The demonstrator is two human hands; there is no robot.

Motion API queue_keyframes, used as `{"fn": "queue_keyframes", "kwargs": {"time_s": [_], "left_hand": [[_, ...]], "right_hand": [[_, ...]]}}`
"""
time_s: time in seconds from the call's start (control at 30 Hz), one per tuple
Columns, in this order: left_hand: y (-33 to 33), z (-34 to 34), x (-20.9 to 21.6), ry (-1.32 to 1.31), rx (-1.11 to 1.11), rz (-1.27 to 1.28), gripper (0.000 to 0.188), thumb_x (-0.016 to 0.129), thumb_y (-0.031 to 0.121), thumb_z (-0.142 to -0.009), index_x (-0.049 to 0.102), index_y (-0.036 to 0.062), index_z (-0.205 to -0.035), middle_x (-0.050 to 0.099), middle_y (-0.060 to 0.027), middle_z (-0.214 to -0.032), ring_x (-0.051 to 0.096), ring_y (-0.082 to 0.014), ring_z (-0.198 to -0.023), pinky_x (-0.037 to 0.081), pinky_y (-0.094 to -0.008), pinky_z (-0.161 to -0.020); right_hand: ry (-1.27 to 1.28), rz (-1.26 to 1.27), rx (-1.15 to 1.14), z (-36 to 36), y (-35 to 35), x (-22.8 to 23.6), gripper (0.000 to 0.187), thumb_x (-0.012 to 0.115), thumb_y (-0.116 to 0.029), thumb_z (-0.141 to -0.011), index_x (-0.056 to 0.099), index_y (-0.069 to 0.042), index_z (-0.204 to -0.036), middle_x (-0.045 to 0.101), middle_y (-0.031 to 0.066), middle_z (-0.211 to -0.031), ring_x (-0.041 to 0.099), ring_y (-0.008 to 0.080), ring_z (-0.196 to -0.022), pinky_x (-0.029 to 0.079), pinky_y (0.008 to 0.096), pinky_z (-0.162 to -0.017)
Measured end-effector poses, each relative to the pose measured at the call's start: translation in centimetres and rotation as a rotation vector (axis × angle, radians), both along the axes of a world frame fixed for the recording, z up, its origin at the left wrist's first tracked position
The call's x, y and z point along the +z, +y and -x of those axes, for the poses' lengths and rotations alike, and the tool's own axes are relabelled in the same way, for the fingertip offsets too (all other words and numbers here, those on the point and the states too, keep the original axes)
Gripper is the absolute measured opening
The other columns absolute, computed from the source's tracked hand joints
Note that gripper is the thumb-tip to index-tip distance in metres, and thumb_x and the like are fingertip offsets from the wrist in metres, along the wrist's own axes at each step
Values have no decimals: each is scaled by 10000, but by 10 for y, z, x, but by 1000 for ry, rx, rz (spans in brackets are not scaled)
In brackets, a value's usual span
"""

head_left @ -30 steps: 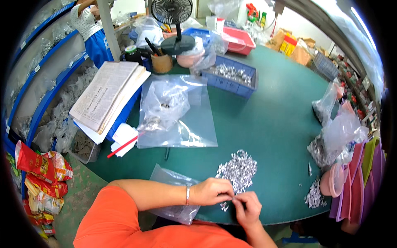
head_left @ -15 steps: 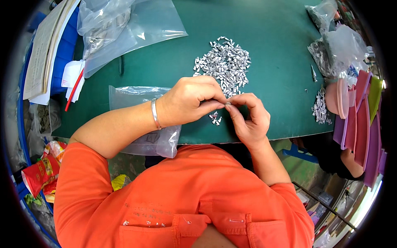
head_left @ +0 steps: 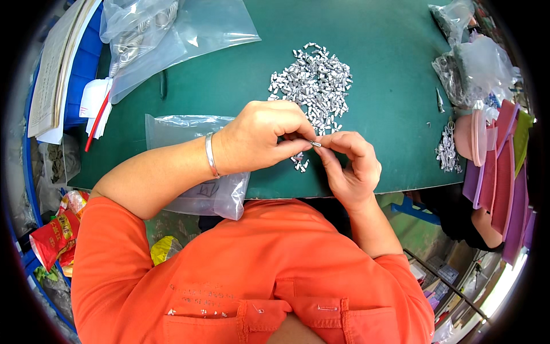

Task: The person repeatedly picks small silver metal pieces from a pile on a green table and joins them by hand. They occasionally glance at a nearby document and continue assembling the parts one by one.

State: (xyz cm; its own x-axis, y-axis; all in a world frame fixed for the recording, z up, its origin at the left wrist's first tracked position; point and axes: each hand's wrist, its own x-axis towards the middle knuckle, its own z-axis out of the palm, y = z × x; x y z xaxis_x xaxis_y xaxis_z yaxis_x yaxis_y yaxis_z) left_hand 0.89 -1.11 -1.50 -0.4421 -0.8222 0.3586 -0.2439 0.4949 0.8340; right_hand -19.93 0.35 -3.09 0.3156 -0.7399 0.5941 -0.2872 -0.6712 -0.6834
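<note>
Left hand (head_left: pixel 260 137) and right hand (head_left: pixel 350 166) meet over the near edge of the green table (head_left: pixel 389 86), fingertips pinched together on one small silver part (head_left: pixel 315 144). Both hands closed around it, thumb and forefinger doing the gripping. Silver bangle (head_left: pixel 209 155) on the left wrist. Orange shirt (head_left: pixel 240 275) fills the foreground.

Under the left forearm: flat clear bag (head_left: pixel 189 163), hanging partly over the table edge. A few loose parts lie just below the hands.

Just beyond the hands: heap of the same silver parts (head_left: pixel 314 83), spread loosely on the green surface.

Far left: larger clear bags (head_left: pixel 172 40) holding metal pieces, beside a stack of papers (head_left: pixel 54 69) on something blue; a red pen (head_left: pixel 96 123) near white paper scraps.

Right edge: more clear bags (head_left: pixel 472 63) of parts, a smaller pile of silver pieces (head_left: pixel 446 152), and pink and purple trays (head_left: pixel 498 155) stacked on edge.

Floor at lower left: red snack wrappers (head_left: pixel 54 238), cluttered.
</note>
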Motion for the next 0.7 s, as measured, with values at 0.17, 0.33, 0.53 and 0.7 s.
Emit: {"fn": "queue_keyframes", "kwargs": {"time_s": [0.17, 0.33, 0.53, 0.7], "left_hand": [[-1, 0, -2, 0, -8, 31, 149, 771, -18, -733, 702, 30, -856, 695, -85, -857, 679, -224, -791, 547, -306, -685], [-1, 0, -2, -3, -14, 31, 145, 764, -25, -733, 701, 32, -850, 694, -82, -854, 677, -223, -791, 545, -309, -684], [0, 0, -2, 2, -17, -6, 142, 760, -33, -736, 698, 27, -849, 691, -81, -856, 672, -214, -781, 542, -308, -678], [-1, 0, -3, 3, -17, 0, 146, 759, -38, -737, 700, 26, -854, 692, -85, -856, 675, -213, -783, 543, -306, -677]], "right_hand": [[101, 10, 58, 7, 0, 3, 369, 716, 148, -788, 526, 33, -1082, 691, 151, -962, 687, 193, -842, 556, 274, -740], [-121, -214, 3, 4, 0, 4, 254, 719, 97, -780, 621, 16, -1000, 706, 112, -912, 670, 192, -787, 534, 287, -712], [-211, -366, 38, 2, 5, 5, 204, 709, 71, -821, 628, 20, -1001, 702, 111, -903, 667, 165, -802, 525, 264, -716], [-161, -290, 115, 3, -1, 2, 180, 729, 82, -802, 626, 18, -935, 689, 119, -876, 667, 175, -777, 528, 260, -672]]}}
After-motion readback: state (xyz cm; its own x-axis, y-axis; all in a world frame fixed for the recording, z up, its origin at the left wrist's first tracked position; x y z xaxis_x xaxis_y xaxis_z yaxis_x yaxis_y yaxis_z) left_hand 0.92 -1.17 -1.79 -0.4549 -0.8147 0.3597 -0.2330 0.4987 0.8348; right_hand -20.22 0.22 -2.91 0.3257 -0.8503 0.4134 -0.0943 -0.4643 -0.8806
